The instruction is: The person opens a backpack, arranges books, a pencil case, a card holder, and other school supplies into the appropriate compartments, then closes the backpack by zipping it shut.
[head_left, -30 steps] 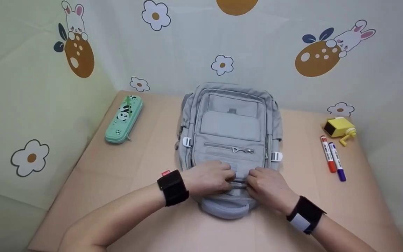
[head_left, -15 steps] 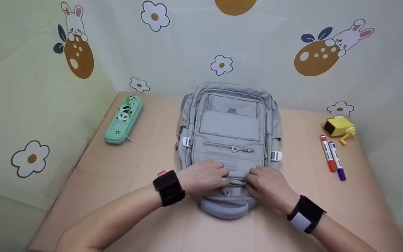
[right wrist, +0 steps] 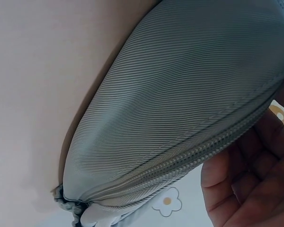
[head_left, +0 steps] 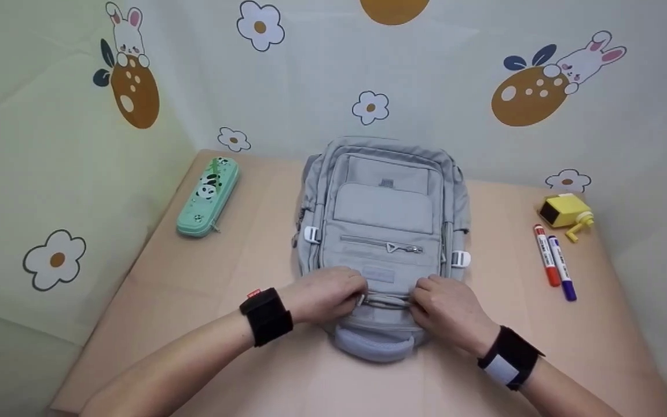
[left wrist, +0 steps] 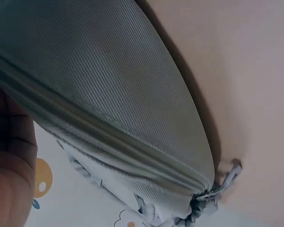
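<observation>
A grey backpack lies front side up on the table, its padded top handle toward the person. My left hand pinches a small zipper pull at the near end of the bag, left of the middle. To its right, my right hand grips the bag's fabric edge beside the same zipper, fingers curled. The left wrist view shows the zipper seam along the bag's side, the fingertips hidden behind it. In the right wrist view, curled fingers sit under the zipper teeth.
A mint panda pencil case lies at the back left of the table. On the right are a yellow crank-handled pencil sharpener, a red marker and a purple marker. Patterned cloth walls enclose the table's back and sides.
My left hand has slid left along the zipper at the bag's near end, away from the right hand. My right hand has kept its grip in nearly the same place.
</observation>
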### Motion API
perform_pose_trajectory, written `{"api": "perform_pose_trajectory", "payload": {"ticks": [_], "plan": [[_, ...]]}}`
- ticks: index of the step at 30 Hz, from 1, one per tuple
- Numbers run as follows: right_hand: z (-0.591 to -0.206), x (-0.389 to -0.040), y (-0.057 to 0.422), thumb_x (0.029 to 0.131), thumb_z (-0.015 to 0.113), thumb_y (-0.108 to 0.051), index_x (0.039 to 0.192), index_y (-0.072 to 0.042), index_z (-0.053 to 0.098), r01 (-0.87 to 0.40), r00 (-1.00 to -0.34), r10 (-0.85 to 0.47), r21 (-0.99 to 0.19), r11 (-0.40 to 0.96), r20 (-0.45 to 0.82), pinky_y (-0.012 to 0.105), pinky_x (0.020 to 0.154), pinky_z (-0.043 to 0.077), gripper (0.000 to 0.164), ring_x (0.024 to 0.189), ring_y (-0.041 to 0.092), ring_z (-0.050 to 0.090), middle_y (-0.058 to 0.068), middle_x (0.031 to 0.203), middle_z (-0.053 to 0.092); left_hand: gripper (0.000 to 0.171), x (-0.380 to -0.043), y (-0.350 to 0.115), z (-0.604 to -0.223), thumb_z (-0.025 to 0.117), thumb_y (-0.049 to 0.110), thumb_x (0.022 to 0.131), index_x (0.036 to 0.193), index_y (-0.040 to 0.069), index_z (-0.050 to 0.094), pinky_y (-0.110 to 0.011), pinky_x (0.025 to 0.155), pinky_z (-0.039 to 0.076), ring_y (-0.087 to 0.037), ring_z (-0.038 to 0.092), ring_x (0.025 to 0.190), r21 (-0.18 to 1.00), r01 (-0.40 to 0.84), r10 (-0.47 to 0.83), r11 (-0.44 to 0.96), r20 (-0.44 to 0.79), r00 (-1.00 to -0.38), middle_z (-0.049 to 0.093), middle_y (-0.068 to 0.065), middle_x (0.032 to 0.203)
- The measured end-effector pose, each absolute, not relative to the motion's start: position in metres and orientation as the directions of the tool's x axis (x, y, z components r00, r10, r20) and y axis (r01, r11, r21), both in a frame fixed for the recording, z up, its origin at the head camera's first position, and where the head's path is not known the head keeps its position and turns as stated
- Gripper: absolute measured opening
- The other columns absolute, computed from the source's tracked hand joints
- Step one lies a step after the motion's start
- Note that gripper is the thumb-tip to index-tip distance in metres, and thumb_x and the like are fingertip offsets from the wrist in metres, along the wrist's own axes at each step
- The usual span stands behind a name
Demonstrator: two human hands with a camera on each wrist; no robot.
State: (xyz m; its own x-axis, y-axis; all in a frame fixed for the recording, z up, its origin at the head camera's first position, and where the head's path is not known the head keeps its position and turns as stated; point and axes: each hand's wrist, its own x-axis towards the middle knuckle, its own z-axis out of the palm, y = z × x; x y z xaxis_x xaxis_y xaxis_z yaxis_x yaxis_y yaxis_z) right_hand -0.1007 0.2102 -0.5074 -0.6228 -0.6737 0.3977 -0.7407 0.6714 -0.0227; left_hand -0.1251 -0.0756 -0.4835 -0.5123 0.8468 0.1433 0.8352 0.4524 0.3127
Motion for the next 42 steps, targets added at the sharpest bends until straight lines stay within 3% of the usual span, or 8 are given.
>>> {"api": "perform_pose_trajectory", "payload": {"ticks": [8,19,24,33,38,42], "plan": [[-0.506,-0.099,0.211,0.078,0.079,-0.013,0.081,-0.016,0.068,-0.736,-0.634,-0.671,-0.034,0.676,0.384,0.031,0.059,0.049,0.011,0.068,0.013,0.055,-0.006,0.077,0.061,0.005,-0.117,-0.075,-0.482,0.070,0.009,0.091,0.093,0.012,0.067,-0.033,0.082,0.054,-0.017,0.064,0.084,0.318,0.773,0.786,0.548,0.121,-0.607,0.067,0.001,0.089],[-0.506,-0.099,0.211,0.078,0.079,-0.012,0.079,-0.017,0.068,-0.748,-0.612,-0.675,-0.025,0.663,0.412,0.033,0.059,0.049,0.012,0.068,0.015,0.056,-0.006,0.076,0.061,0.016,-0.115,-0.099,-0.485,0.070,0.008,0.086,0.081,0.016,0.057,-0.031,0.064,0.049,-0.014,0.055,0.071,0.302,0.707,0.715,0.639,0.104,-0.691,0.057,0.005,0.077],[-0.504,-0.100,0.211,0.076,0.079,-0.011,0.078,-0.016,0.067,-0.759,-0.588,-0.682,-0.005,0.651,0.436,0.034,0.058,0.048,0.013,0.066,0.015,0.055,-0.006,0.075,0.061,0.017,-0.118,-0.115,-0.484,0.068,0.008,0.087,0.081,0.017,0.056,-0.031,0.061,0.047,-0.015,0.053,0.072,0.307,0.681,0.687,0.664,0.107,-0.718,0.055,0.006,0.077],[-0.500,-0.099,0.210,0.078,0.081,-0.016,0.079,-0.019,0.068,-0.752,-0.615,-0.686,-0.030,0.658,0.388,0.033,0.061,0.048,0.014,0.068,0.014,0.055,-0.008,0.076,0.060,0.011,-0.118,-0.125,-0.483,0.067,0.009,0.089,0.085,0.016,0.059,-0.034,0.066,0.049,-0.017,0.057,0.077,0.304,0.681,0.679,0.666,0.133,-0.722,0.062,0.003,0.083],[-0.493,-0.098,0.204,0.081,0.084,-0.029,0.082,-0.021,0.069,-0.737,-0.654,-0.672,-0.093,0.669,0.347,0.032,0.062,0.047,0.017,0.068,0.011,0.054,-0.010,0.077,0.060,0.012,-0.117,-0.127,-0.483,0.067,0.010,0.089,0.085,0.016,0.059,-0.034,0.065,0.048,-0.016,0.056,0.074,0.316,0.687,0.681,0.654,0.149,-0.717,0.061,0.004,0.082],[-0.485,-0.098,0.190,0.083,0.083,-0.034,0.085,-0.020,0.071,-0.752,-0.644,-0.691,-0.106,0.651,0.327,0.033,0.063,0.049,0.018,0.070,0.012,0.056,-0.010,0.079,0.061,0.007,-0.116,-0.127,-0.484,0.069,0.013,0.090,0.089,0.016,0.062,-0.034,0.067,0.050,-0.015,0.057,0.076,0.331,0.683,0.677,0.651,0.153,-0.720,0.062,0.004,0.084]]}}
